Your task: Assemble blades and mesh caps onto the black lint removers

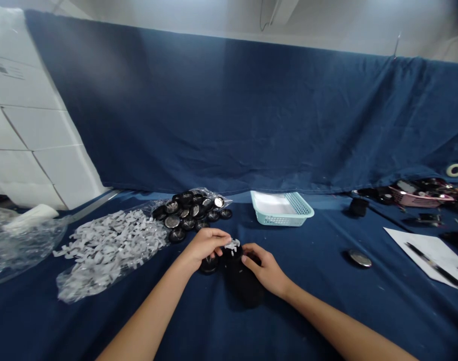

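In the head view my left hand (209,245) pinches a small whitish plastic piece (233,244) over a round black part (232,252). My right hand (264,265) curls its fingers around the right side of that black part. Below it, a dark rounded object (246,288) rests on the blue cloth. Another black disc (208,264) lies just under my left hand. To the left, a heap of whitish plastic pieces (116,240) spreads over a clear bag, and a pile of black and silver round parts (191,210) lies beside it.
A light-blue basket (285,219) with white paper inside stands behind my hands. Rightward are a silver oval piece (359,258), a white sheet (435,245) with a pen, and a pink basket (420,200) of dark parts. Clear plastic (29,250) lies far left.
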Motion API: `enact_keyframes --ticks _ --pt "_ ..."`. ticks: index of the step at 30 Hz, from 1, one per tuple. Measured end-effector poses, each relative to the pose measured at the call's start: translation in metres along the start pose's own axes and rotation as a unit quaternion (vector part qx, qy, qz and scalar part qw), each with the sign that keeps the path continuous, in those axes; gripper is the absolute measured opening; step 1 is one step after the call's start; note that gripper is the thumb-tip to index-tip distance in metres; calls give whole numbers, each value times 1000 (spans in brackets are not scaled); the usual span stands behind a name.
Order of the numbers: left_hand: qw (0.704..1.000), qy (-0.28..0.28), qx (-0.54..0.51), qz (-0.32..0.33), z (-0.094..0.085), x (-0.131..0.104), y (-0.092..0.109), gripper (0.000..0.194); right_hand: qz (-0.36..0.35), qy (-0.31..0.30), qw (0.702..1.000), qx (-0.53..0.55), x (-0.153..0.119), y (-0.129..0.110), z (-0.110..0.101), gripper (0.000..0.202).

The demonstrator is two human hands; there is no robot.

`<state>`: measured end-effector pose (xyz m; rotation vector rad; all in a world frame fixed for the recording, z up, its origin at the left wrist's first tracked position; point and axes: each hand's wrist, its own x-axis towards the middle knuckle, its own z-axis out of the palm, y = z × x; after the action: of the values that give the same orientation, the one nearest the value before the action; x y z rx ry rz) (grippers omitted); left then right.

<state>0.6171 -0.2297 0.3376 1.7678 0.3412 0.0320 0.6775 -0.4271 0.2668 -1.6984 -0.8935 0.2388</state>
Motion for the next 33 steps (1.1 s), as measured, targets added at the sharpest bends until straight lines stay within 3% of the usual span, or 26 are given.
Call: enact_keyframes --ticks 10,25,33 --pt "999 31 22 1 0 1 -1 26 3 -1 1000 -6 0 -2 -1 23" --pt "999 16 33 -2 2 0 -4 22 0 0 1000 -7 0 -2 -1 23" --pt "998 25 48 44 5 -2 -3 24 3 3 1000 -9 0 -3 -1 23"
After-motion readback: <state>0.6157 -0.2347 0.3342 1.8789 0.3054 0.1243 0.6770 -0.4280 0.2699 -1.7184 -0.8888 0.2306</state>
